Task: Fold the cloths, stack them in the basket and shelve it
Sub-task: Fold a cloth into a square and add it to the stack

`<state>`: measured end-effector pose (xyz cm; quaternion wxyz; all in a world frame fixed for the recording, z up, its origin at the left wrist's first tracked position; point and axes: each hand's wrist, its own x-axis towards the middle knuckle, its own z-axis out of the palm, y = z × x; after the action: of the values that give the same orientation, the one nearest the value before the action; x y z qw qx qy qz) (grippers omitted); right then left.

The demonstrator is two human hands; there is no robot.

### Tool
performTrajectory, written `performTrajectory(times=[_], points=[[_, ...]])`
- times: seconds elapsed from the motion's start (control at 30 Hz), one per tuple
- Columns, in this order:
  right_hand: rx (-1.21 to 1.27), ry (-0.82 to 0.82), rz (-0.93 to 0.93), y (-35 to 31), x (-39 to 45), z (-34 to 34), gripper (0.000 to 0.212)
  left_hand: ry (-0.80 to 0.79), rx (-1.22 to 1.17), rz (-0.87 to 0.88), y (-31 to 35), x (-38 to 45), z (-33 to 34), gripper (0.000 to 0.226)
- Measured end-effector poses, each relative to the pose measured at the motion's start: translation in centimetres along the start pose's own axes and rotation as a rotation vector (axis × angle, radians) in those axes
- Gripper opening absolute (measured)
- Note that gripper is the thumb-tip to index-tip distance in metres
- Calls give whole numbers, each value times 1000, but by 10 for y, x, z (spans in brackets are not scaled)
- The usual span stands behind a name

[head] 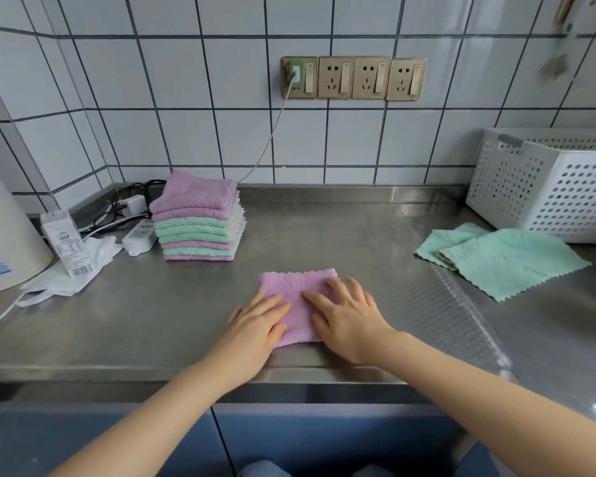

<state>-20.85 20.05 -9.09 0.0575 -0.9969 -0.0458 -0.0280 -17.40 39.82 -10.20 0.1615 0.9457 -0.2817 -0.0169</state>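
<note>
The perforated white basket [551, 187] is cut off at the right edge. Both hands, left [255, 327] and right [346, 320], press flat with spread fingers on a folded pink cloth [298, 290] at the steel counter's [324, 228] front. A folded stack [198, 218] stands back left; green cloths [503, 258] lie beside the basket.

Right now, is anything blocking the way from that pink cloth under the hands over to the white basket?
Only partly. Unfolded mint-green cloths lie on the steel counter just before the white perforated plastic basket. The folded pink cloth could be lifted over them.
</note>
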Motion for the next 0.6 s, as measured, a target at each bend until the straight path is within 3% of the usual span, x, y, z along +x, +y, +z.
performTrajectory(times=[0.07, 0.17, 0.3, 0.43, 0.6], points=[[38, -60, 66, 15, -7, 4, 74, 19, -27, -44, -4, -6, 0, 45], [40, -91, 116, 31, -17, 4, 80, 9, -64, -120, -2, -14, -5, 46], [39, -125, 140, 31, -23, 3, 56, 15, -232, -234, 13, -13, -12, 49], [63, -121, 152, 27, -23, 2, 58, 104, -662, -330, 24, 0, -22, 53], [88, -29, 167, 26, -20, 2, 77, 247, -1448, -599, 29, 17, -38, 61]])
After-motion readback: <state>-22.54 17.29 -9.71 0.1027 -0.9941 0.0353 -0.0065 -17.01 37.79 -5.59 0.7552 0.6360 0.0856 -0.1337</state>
